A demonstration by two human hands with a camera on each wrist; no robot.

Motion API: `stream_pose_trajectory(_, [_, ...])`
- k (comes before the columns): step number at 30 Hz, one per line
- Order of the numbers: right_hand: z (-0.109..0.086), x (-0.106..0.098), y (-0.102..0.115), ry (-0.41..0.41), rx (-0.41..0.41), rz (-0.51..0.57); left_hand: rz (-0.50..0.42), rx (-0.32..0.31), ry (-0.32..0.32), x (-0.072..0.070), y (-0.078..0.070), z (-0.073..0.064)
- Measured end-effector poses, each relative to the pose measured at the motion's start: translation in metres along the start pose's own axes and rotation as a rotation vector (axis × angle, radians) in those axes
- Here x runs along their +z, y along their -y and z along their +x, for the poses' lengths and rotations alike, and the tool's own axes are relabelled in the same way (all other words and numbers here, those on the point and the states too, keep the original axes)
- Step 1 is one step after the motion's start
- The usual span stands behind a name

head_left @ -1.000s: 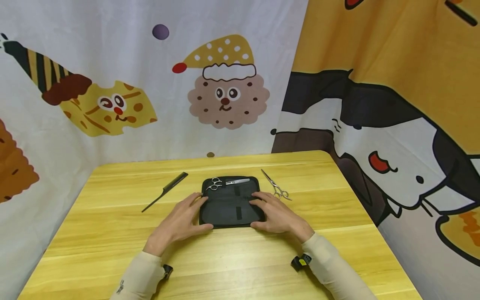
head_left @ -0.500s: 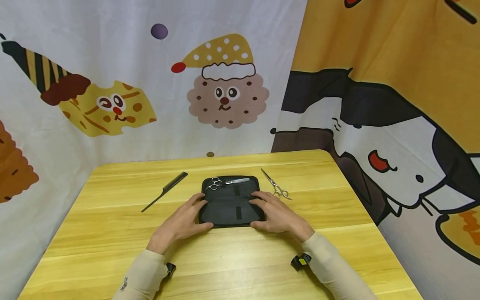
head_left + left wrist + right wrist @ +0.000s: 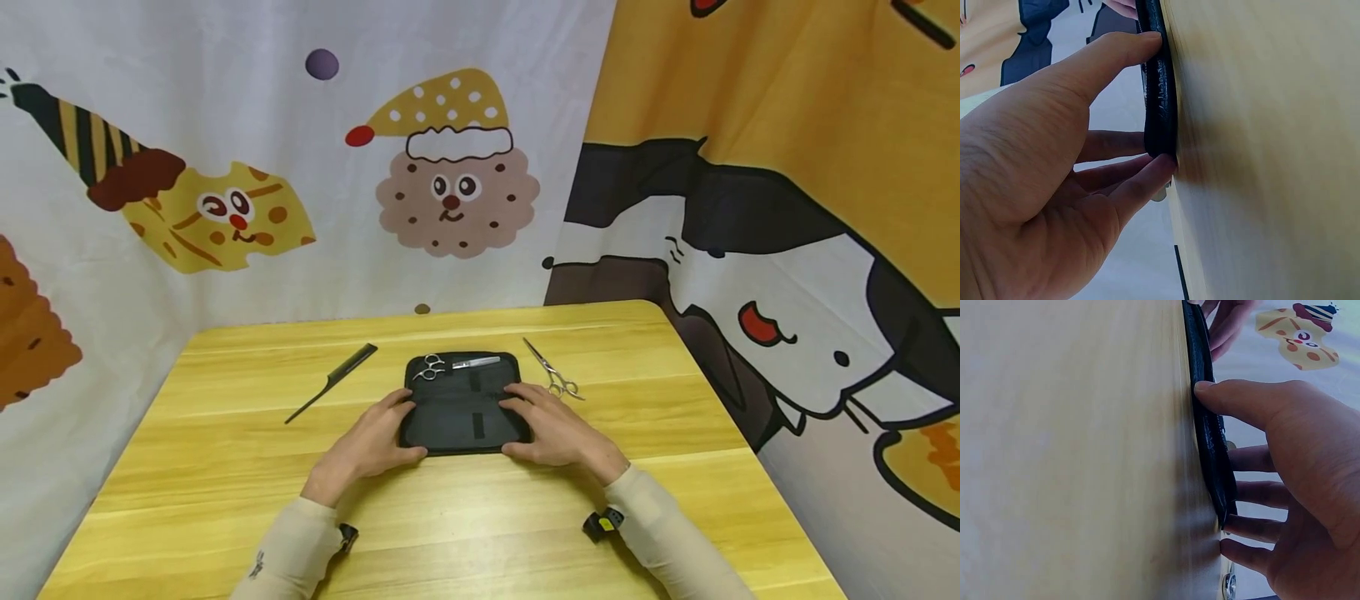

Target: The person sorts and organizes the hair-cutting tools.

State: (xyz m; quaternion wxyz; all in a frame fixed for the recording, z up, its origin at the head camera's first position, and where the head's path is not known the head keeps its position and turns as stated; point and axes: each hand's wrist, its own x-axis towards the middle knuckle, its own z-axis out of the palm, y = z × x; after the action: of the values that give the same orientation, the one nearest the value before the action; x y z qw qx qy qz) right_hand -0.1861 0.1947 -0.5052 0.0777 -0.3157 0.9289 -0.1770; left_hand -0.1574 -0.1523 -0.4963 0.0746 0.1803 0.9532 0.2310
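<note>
A black scissor case lies spread flat on the wooden table. In its far half sits a pair of silver scissors, the blade showing beyond a dark strap. My left hand rests at the case's left side, thumb on the near edge. On the opposite side my right hand touches the case, its thumb on the near edge and two fingertips over the inner face. Extended fingers of both hands show in the wrist views.
Another pair of silver scissors lies right of the case, just beyond my right hand. A black tail comb lies at the left. The table ends at a patterned curtain. Each wrist carries a small black device.
My left wrist and forearm have shifted slightly to the right. The right hand, the case, the comb and the scissors have stayed where they were.
</note>
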Motion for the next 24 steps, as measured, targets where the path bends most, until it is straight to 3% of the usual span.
stream_pose_trajectory(18, [-0.0017,-0.0019,0.0048,0.025,0.008,-0.046,-0.021,-0.031,0.006,0.0012,-0.0001,0.001])
stream_pose_trajectory(24, [-0.0018,-0.0027,0.0044,-0.007,-0.028,-0.077,-0.031,-0.032,0.006,0.0,-0.0003,0.0])
